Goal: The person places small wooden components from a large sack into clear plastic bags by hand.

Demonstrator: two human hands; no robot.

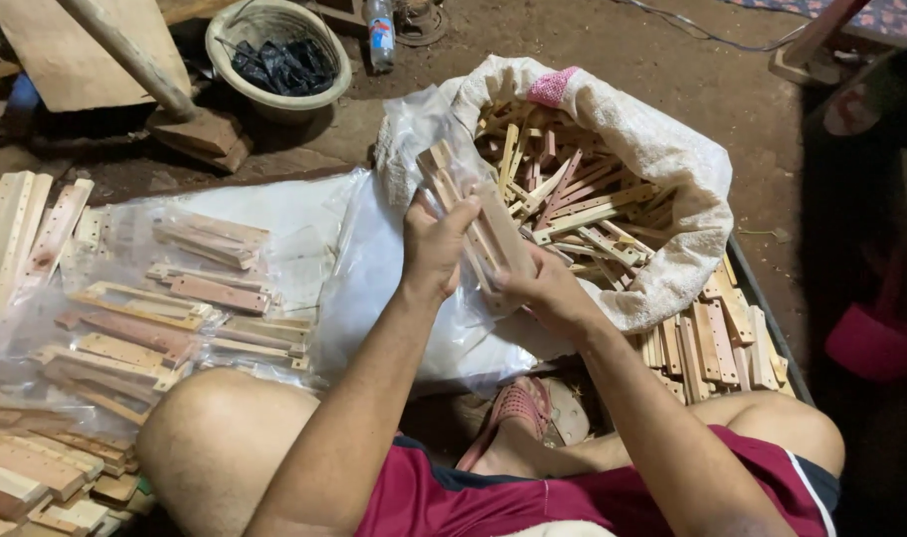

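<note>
At the centre of the head view, above the seated person's lap, both hands hold a bundle of pale flat wooden strips (473, 224) that is partly sheathed in a thin clear plastic bag (419, 124). The left hand (436, 244) is closed around the left side of the bundle, fingers wrapped over the strips. The right hand (543, 288) grips the lower right end of the same bundle, thumb on top. The bundle is tilted, its upper end pointing up and to the left.

Directly behind the hands stands an open white woven sack (672, 169) with its rim rolled down; it is filled with loose wooden strips lying in mixed directions. A pink patch (553, 87) shows on the sack rim. To the right of the sack, a row of short wooden strips (712, 343) lies stacked side by side.

To the left, on a white plastic sheet (274, 214) spread on the dirt floor (593, 40), lie several sealed clear packets of wooden strips (165, 298). Further left, long perforated wooden slats (16, 239) lie in a pile.

At the top of the view, a round pale basin (326, 85) holds dark material, and a clear plastic bottle (380, 35) lies near it. A pink sandal (518, 408) rests under the forearms, between the person's bent knees.
</note>
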